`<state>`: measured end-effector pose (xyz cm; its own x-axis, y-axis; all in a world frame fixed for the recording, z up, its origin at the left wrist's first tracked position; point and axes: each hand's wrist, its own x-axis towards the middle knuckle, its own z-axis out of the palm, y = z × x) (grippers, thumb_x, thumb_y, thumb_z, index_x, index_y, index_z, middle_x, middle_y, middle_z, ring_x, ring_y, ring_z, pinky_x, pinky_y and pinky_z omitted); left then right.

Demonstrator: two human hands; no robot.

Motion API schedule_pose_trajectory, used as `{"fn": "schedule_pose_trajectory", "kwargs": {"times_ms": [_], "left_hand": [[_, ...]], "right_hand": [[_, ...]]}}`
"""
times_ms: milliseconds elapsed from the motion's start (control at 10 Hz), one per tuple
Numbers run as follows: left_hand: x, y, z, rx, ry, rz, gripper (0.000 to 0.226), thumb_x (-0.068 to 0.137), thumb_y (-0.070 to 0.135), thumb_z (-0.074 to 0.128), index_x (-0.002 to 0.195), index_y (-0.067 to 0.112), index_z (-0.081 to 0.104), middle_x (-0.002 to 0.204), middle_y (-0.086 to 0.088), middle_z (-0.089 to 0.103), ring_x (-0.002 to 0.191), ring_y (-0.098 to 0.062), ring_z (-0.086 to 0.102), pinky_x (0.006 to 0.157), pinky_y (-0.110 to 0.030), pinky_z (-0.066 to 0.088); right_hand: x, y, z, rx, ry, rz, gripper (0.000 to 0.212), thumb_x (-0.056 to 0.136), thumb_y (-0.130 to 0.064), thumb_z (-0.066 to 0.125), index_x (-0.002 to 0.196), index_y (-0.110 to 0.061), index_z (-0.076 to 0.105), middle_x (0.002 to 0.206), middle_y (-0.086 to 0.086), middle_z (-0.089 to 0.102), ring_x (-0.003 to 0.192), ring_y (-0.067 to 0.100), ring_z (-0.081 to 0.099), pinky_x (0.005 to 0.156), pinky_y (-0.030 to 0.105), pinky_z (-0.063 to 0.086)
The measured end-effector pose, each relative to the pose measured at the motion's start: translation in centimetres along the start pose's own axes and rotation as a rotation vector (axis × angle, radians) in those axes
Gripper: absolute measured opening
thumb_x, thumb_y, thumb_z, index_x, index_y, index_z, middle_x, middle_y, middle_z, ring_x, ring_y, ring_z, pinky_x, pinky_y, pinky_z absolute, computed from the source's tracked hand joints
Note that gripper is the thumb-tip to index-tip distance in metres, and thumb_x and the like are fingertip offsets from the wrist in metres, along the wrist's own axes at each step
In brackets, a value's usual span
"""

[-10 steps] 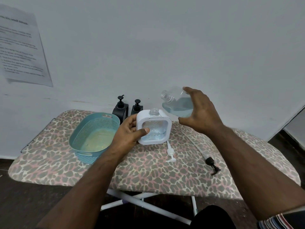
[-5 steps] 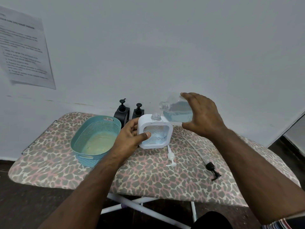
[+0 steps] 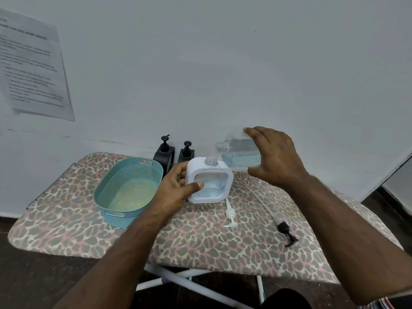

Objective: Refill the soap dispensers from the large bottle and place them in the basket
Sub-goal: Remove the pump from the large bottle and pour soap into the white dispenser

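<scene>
- Two loose pumps, a white pump (image 3: 230,214) and a black pump (image 3: 286,230), lie on the worktop (image 3: 200,241).
- The left hand (image 3: 178,186) grips the white dispenser (image 3: 209,180), its neck open.
- The right hand (image 3: 275,157) holds the large bottle (image 3: 239,153) tipped just above that neck; no soap stream is visible.
- The basket (image 3: 129,188) holds no dispensers.
- Two black dispensers (image 3: 175,152) wait at the wall.

No legible text: the printed sheet (image 3: 33,68) on the wall, above the basket (image 3: 128,190), is too blurred to read.
</scene>
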<state>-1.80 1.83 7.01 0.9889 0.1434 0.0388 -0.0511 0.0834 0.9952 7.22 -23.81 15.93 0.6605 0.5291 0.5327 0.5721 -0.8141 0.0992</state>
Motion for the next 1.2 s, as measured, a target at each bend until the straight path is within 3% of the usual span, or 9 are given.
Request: {"fn": "schedule_pose_trajectory", "kwargs": {"times_ms": [500, 700, 900, 1000, 1200], "left_hand": [[0.37, -0.37, 0.02, -0.005, -0.020, -0.009, 0.061, 0.083, 0.013, 0.083, 0.137, 0.030, 0.059, 0.127, 0.002, 0.071, 0.114, -0.021, 0.072, 0.095, -0.057, 0.059], [0.32, -0.30, 0.21, -0.003, -0.015, -0.015, 0.070, 0.071, 0.026, 0.085, 0.136, 0.031, 0.059, 0.126, 0.001, 0.071, 0.114, -0.022, 0.072, 0.094, -0.057, 0.060], [0.58, -0.79, 0.06, -0.009, -0.003, -0.009, 0.061, 0.085, 0.008, 0.082, 0.136, 0.030, 0.059, 0.126, -0.001, 0.071, 0.113, -0.024, 0.072, 0.093, -0.057, 0.060], [0.57, -0.74, 0.06, -0.010, -0.004, -0.010, 0.062, 0.081, 0.013, 0.085, 0.135, 0.033, 0.060, 0.125, 0.001, 0.071, 0.112, -0.023, 0.072, 0.092, -0.055, 0.061], [0.57, -0.81, 0.18, -0.024, 0.002, -0.011, 0.061, 0.086, 0.005, 0.081, 0.138, 0.027, 0.058, 0.126, -0.001, 0.070, 0.112, -0.024, 0.071, 0.092, -0.056, 0.061]], "right_hand": [[0.10, 0.22, -0.15, -0.042, 0.005, -0.020, 0.098, 0.062, -0.037, 0.088, 0.148, -0.018, 0.045, 0.142, 0.007, 0.056, 0.126, 0.028, 0.054, 0.104, 0.048, 0.042], [0.07, 0.35, -0.13, -0.052, -0.013, -0.020, 0.098, 0.064, -0.041, 0.087, 0.149, -0.020, 0.043, 0.144, 0.006, 0.055, 0.128, 0.027, 0.053, 0.106, 0.051, 0.042], [0.05, 0.34, -0.14, -0.056, -0.022, -0.012, 0.099, 0.064, -0.040, 0.088, 0.150, -0.021, 0.042, 0.145, 0.005, 0.054, 0.129, 0.028, 0.052, 0.107, 0.051, 0.041], [0.07, 0.30, -0.24, -0.061, -0.020, -0.014, 0.099, 0.064, -0.039, 0.088, 0.149, -0.021, 0.042, 0.144, 0.006, 0.054, 0.129, 0.028, 0.052, 0.107, 0.052, 0.040], [0.02, 0.38, -0.19, -0.071, -0.028, -0.016, 0.099, 0.064, -0.039, 0.087, 0.150, -0.022, 0.041, 0.145, 0.005, 0.053, 0.130, 0.028, 0.051, 0.108, 0.052, 0.040]]}}
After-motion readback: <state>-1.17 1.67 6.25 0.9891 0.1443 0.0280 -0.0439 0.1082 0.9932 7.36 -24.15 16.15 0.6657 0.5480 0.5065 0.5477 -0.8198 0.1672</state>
